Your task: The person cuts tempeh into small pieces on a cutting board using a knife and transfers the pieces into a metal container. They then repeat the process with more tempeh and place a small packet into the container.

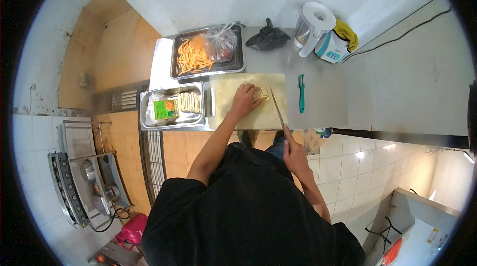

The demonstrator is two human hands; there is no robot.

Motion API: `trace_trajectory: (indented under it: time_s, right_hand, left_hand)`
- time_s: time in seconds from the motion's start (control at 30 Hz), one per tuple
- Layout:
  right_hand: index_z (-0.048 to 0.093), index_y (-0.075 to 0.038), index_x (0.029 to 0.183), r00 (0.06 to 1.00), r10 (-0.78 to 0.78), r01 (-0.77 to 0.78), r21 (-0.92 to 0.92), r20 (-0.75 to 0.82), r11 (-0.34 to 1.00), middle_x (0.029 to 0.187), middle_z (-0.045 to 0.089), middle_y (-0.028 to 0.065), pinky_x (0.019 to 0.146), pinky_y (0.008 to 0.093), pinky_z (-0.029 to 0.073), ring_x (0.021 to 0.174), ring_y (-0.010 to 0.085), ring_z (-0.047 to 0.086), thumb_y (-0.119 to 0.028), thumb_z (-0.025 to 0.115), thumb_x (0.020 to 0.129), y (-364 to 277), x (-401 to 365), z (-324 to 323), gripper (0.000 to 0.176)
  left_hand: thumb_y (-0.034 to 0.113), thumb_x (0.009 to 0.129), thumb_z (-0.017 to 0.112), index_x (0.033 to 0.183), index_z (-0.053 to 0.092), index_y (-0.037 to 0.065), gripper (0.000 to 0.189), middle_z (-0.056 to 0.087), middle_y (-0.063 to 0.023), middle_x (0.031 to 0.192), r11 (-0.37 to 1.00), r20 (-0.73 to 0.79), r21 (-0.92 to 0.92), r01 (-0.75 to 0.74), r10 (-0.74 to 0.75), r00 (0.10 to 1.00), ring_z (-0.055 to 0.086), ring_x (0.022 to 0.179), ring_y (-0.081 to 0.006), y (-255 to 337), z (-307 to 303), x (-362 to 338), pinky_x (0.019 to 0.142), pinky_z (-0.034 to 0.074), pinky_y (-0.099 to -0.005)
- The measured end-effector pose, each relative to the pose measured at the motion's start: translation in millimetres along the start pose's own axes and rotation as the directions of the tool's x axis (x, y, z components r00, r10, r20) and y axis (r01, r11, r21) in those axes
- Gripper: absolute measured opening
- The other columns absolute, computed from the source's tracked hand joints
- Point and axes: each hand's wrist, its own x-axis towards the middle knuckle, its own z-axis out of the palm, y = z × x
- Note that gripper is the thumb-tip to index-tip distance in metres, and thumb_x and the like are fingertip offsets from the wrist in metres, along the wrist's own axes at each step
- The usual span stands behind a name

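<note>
On the cream cutting board (pixel 226 114), my left hand (pixel 243 99) holds down a small pale block of food (pixel 263 94) that shows cut lines. Its fingers curl over the left part of the block and hide it. My right hand (pixel 294 152) grips the handle of a knife (pixel 277 108), whose blade slants up and left just right of the block. Left of the board sits a steel tray (pixel 171 126) with pale slices (pixel 190 102) and a green food box (pixel 166 109). A green-handled peeler (pixel 301 94) lies right of the board.
Behind the board stands a dark tray (pixel 208 74) with orange sticks (pixel 193 58) and a filled plastic bag (pixel 221 42). A black bag (pixel 269 37) and a blender jug (pixel 314 23) line the wall. A stove (pixel 68 186) stands at far left.
</note>
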Motion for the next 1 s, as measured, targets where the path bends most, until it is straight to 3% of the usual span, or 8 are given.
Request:
trace_trajectory:
  time_s: [0.3, 0.57, 0.87, 1.0]
  right_hand:
    - [0.033, -0.019, 0.163, 0.995, -0.099, 0.1, 0.015, -0.017, 0.995, 0.073, 0.064, 0.0271, 0.068, 0.0531, 0.05, 0.068, 0.0466, 0.063, -0.013, 0.05, 0.103, 8, 69, 43, 0.062]
    - [0.03, -0.017, 0.163, 0.996, -0.087, 0.087, -0.025, 0.029, 0.996, 0.075, 0.066, 0.0278, 0.07, 0.056, 0.053, 0.072, 0.0468, 0.066, -0.012, 0.051, 0.101, 5, 77, 48, 0.066]
    - [0.031, -0.019, 0.163, 0.992, -0.125, 0.123, -0.071, -0.022, 0.99, 0.075, 0.067, 0.0249, 0.068, 0.0551, 0.053, 0.07, 0.0441, 0.067, -0.014, 0.053, 0.1, 11, 78, 61, 0.066]
    - [0.035, -0.017, 0.161, 0.988, -0.147, 0.146, -0.03, -0.056, 0.989, 0.074, 0.065, 0.0278, 0.068, 0.0573, 0.049, 0.07, 0.0488, 0.063, -0.011, 0.051, 0.101, 12, 80, 62, 0.063]
  left_hand:
    - [0.019, 0.078, 0.082, 0.122, 0.062, -0.002, 0.052, 0.06, -0.0188, 0.118, 0.994, 0.037, -0.104, -0.013, 0.017, 0.999, 0.056, 0.11, -0.0386, 3, -15, 3, 0.098, 0.048, -0.0466]
    - [0.014, 0.074, 0.083, 0.116, 0.064, -0.002, 0.048, 0.061, -0.0198, 0.114, 0.995, 0.023, -0.096, 0.003, -0.001, 1.0, 0.057, 0.109, -0.0395, 1, -9, 2, 0.097, 0.049, -0.046]
    - [0.013, 0.074, 0.082, 0.113, 0.066, -0.002, 0.045, 0.063, -0.0186, 0.111, 0.995, 0.017, -0.096, 0.032, -0.031, 0.999, 0.058, 0.107, -0.0389, 9, -14, 4, 0.096, 0.05, -0.0456]
    - [0.012, 0.075, 0.082, 0.113, 0.066, -0.001, 0.044, 0.063, -0.0181, 0.11, 0.995, 0.01, -0.096, 0.038, -0.037, 0.999, 0.058, 0.107, -0.0383, 10, -14, 4, 0.096, 0.05, -0.0453]
